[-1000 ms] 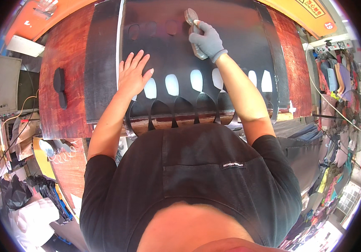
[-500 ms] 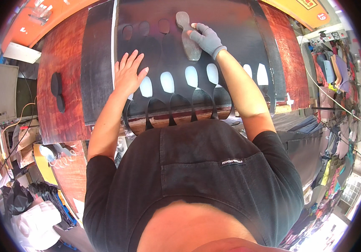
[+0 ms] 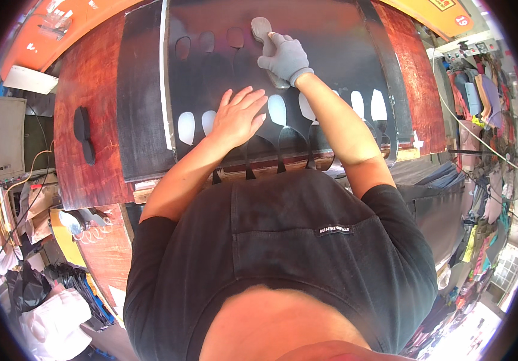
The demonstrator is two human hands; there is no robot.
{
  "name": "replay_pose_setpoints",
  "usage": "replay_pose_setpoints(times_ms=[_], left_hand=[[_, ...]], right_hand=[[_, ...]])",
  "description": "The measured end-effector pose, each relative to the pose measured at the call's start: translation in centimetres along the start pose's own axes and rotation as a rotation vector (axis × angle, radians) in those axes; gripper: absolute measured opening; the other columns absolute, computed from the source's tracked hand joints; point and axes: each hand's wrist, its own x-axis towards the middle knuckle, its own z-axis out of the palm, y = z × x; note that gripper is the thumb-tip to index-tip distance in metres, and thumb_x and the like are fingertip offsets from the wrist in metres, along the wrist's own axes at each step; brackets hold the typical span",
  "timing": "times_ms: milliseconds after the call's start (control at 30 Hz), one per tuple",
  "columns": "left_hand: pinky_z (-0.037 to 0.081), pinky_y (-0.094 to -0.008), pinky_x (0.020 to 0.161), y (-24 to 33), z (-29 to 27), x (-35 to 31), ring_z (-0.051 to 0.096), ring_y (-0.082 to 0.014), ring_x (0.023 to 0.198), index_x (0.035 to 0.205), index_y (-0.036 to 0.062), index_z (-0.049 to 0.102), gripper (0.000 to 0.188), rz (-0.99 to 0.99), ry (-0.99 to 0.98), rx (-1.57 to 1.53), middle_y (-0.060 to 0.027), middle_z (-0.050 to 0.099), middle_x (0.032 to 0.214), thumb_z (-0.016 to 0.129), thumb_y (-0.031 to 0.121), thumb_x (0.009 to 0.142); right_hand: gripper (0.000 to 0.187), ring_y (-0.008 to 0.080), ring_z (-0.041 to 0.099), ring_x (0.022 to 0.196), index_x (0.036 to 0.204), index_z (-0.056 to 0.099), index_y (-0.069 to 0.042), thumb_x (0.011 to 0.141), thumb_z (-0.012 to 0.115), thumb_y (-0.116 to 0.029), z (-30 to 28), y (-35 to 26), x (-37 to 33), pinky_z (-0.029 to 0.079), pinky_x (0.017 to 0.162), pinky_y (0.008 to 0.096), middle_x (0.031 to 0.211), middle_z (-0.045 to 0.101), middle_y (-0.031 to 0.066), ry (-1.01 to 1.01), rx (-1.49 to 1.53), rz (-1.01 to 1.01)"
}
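Observation:
A black sheet (image 3: 331, 60) covers the middle of the work surface, with sole-shaped cut-outs along its near edge. On its far part lies a grey sole-shaped cutting die (image 3: 261, 26). My right hand (image 3: 286, 58), in a grey glove, grips the die across its middle, thumb on the left side and fingers on the right; the palm hides much of it. Bare and flat, my left hand (image 3: 239, 117) rests on the sheet near the row of cut-outs, fingers stretched out, and partly covers that row.
A dark sole-shaped piece (image 3: 83, 135) lies on the reddish board (image 3: 99, 78) at left. Orange machine parts (image 3: 60, 27) border the far side. A grey electrical box (image 3: 5, 135) stands at left. Colourful sheets (image 3: 478, 99) hang at right.
My left hand has moved right across the sheet, uncovering the leftmost cut-outs. My right hand has shifted left from the die's side to over its middle.

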Motion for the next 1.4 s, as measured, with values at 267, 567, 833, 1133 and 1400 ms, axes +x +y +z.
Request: replay_pose_setpoints(times_ms=[267, 567, 833, 1133, 1400], left_hand=[[0.028, -0.0516, 0.104, 0.1, 0.1, 0.1, 0.042, -0.0237, 0.126, 0.119, 0.01, 0.058, 0.04, 0.012, 0.058, -0.013, -0.0033, 0.052, 0.131, 0.062, 0.026, 0.083], [0.029, -0.0521, 0.103, 0.0, 0.1, 0.1, 0.043, -0.0242, 0.125, 0.117, 0.0091, 0.059, 0.039, 0.013, 0.082, -0.025, -0.0039, 0.053, 0.13, 0.064, 0.025, 0.082], [0.026, -0.053, 0.105, 0.2, -1.4, -0.2, 0.04, -0.0274, 0.128, 0.118, 0.0087, 0.058, 0.04, 0.031, 0.076, -0.071, -0.0068, 0.051, 0.13, 0.064, 0.025, 0.082], [0.042, -0.0392, 0.075, -0.4, -5.8, -14.7, 0.059, -0.0263, 0.082, 0.09, 0.0079, 0.061, 0.021, -0.092, 0.356, 0.024, -0.0071, 0.062, 0.089, 0.069, 0.007, 0.071], [0.041, -0.0452, 0.08, -0.3, 0.1, -18.8, 0.054, -0.0245, 0.079, 0.071, 0.0097, 0.062, 0.006, -0.067, 0.476, 0.305, -0.0023, 0.058, 0.076, 0.067, 0.011, 0.07]], right_hand=[[0.071, 0.0348, 0.053, 0.107, 0.124, 0.051, -0.006, 0.066, 0.069, -0.043, 0.1, -0.4, 0.0, 0.044, 0.092, 0.0399, 0.117, 0.056, 0.0175, 0.03, -0.029, -0.001], [0.069, 0.0347, 0.053, 0.109, 0.126, 0.051, -0.006, 0.07, 0.067, -0.043, 0.3, 0.0, -0.1, 0.044, 0.093, 0.0407, 0.119, 0.056, 0.0188, 0.028, 0.018, 0.013], [0.061, 0.0267, 0.056, 0.112, 0.124, 0.054, -0.002, 0.079, 0.066, -0.042, -2.1, 5.9, -1.6, 0.042, 0.096, 0.0343, 0.122, 0.057, 0.0183, 0.177, 0.53, 0.199], [0.039, 0.0354, 0.058, 0.1, 0.109, 0.06, -0.001, 0.082, 0.066, -0.028, -10.4, 20.3, -20.9, 0.045, 0.087, 0.0415, 0.106, 0.061, 0.0197, 0.506, -0.213, 0.194], [0.027, 0.0331, 0.061, 0.087, 0.096, 0.064, -0.005, 0.083, 0.059, -0.028, -6.1, 25.0, -27.7, 0.047, 0.077, 0.0431, 0.091, 0.066, 0.0136, 0.797, -0.243, 0.406]])
